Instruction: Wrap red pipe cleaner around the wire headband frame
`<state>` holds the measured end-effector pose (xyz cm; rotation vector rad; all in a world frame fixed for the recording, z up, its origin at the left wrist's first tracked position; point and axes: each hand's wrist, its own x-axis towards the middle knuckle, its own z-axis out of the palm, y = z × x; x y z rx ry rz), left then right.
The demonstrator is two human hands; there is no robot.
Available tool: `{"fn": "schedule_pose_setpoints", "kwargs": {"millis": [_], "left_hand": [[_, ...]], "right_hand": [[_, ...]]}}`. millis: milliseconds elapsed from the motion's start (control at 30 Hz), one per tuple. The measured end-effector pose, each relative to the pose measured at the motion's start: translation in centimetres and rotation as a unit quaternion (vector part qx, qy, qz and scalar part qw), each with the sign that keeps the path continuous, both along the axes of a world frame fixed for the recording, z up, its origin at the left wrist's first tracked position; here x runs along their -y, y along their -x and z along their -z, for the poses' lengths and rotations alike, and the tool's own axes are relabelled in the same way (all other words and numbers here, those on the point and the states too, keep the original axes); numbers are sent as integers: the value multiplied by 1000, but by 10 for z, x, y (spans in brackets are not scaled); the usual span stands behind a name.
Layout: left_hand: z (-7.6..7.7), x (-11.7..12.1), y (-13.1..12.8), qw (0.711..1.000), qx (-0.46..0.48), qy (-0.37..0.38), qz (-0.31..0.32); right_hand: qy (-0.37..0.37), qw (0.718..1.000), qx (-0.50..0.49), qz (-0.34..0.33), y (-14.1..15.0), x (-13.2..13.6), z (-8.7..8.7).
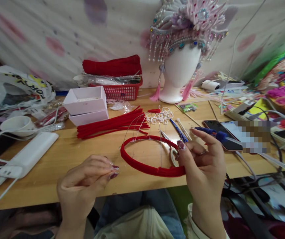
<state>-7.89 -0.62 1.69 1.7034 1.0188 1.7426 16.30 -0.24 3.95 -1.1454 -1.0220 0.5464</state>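
Note:
My right hand (203, 166) grips the near right side of a red fuzzy-wrapped ring (144, 169), thumb on top. Thin wires rise from the ring and meet at a small red tuft (154, 111), forming a dome-shaped frame. To the left of the ring, my left hand (87, 176) is closed in a pinch, apart from the frame; whatever lies between its fingertips is too small to make out. A blue tool (205, 131) with a translucent rod shows behind my right fingers; I cannot tell whether they touch it. Red pipe cleaners (112, 124) lie behind the ring.
A white mannequin head (179, 73) wears a beaded headdress (189, 26) at the back. Left are white boxes (85, 101), a red basket (122, 91), a paper cup (17, 126) and a white power strip (33, 156). Phones (222, 136), tweezers (179, 130) and cables lie right.

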Motion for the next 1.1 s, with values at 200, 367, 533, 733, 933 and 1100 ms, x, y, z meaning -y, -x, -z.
{"fn": "schedule_pose_setpoints", "kwargs": {"millis": [200,367,533,733,933,1100], "left_hand": [[9,1,3,997,49,47,-24],[13,5,11,991,90,73,-62],[9,9,19,992,92,74,-35],[-2,0,28,965,-96,108,-220],[-28,5,-3,931,-290,-130,-180],[-31,2,-41,924,-317,-181,-116]], "right_hand": [[12,999,-16,27,-4,-3,-1],[3,999,-34,17,-3,-8,-5],[0,999,-51,13,-6,-18,-10],[3,998,-66,4,-10,-20,-13],[7,997,-75,-2,-4,-16,-15],[4,999,-44,-1,-2,-14,-16]]}}
